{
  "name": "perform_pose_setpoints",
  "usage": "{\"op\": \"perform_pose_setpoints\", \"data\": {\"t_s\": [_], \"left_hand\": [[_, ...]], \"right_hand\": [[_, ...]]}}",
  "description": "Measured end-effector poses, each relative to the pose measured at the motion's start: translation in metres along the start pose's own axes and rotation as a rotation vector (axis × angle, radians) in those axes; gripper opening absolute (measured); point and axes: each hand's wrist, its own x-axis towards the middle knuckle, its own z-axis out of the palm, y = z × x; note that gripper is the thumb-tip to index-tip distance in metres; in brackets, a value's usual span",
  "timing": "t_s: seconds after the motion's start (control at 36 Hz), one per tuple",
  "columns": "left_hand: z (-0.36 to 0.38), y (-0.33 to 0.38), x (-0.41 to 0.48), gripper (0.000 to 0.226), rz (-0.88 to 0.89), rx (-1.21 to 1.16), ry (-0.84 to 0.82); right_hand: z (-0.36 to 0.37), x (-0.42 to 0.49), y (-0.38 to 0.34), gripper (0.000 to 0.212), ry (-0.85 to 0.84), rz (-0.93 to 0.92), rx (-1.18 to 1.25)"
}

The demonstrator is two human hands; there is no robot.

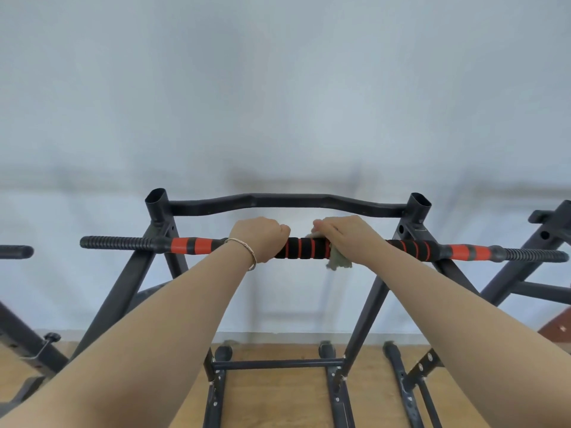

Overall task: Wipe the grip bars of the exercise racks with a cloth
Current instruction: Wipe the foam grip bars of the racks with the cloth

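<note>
A black exercise rack stands in front of me with a long grip bar across its top, padded in black foam with orange stripes and ribbed black ends. My left hand, a bracelet on its wrist, is closed around the bar left of centre. My right hand presses a pale grey-green cloth around the bar just right of centre; the cloth's loose end hangs below the bar. A bent upper bar joins the two uprights behind.
A second rack's frame stands close on the right. Part of another rack and its grip end show at the left. A white wall is straight ahead, with wooden floor and the rack's feet below.
</note>
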Motion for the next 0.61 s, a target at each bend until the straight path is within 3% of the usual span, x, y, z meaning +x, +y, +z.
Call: {"op": "perform_pose_setpoints", "data": {"t_s": [0.11,0.14,0.19,0.28,0.36,0.44,0.61], "left_hand": [[-0.001,0.000,-0.002,0.021,0.035,0.038,0.023],[-0.001,0.000,-0.002,0.021,0.039,0.049,0.035],[-0.001,0.001,-0.002,0.021,0.042,0.070,0.055],[-0.001,0.001,-0.002,0.018,0.038,0.072,0.040],[-0.001,0.000,-0.001,0.021,0.047,0.074,0.016],[-0.002,0.001,-0.002,0.017,0.048,0.084,0.014],[0.007,0.006,-0.009,0.017,-0.005,0.103,0.111]], "right_hand": [[-0.007,-0.004,-0.001,0.046,-0.003,0.160,0.446],[-0.010,-0.007,0.002,0.039,0.007,0.126,0.405],[-0.010,-0.010,0.012,0.032,-0.005,0.002,0.097],[-0.003,-0.010,0.019,0.044,-0.117,-0.123,-0.280],[0.009,-0.001,0.016,0.055,-0.093,-0.193,-0.435],[0.020,0.008,0.005,0.051,-0.017,-0.201,-0.585],[0.028,0.014,0.003,0.046,0.023,-0.183,-0.623]]}}
